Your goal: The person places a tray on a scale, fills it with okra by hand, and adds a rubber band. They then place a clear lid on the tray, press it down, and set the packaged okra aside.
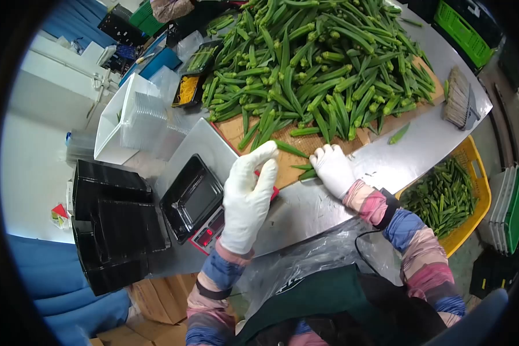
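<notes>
My left hand (pixel 249 196), in a white glove, is raised beside the scale, its thumb and fingers apart in a curve with nothing visible between them. Close to its fingertips is a single okra pod (pixel 291 149), slanting across toward my other hand. My right hand (pixel 333 170), also gloved, is low over the board's edge with its fingers curled down on a few okra pods (pixel 307 173), whose ends stick out on the left. A large heap of okra (pixel 311 75) lies just beyond both hands. A black plastic tray (pixel 192 197) rests on the red-edged scale (pixel 206 235).
Stacked black trays (pixel 121 225) stand at the left, with clear plastic lids (pixel 153 124) behind them. A brush (pixel 459 99) lies at the table's right edge. Below it is a yellow basket (pixel 480 190) containing okra. Another person's hand (pixel 170 8) shows at the top.
</notes>
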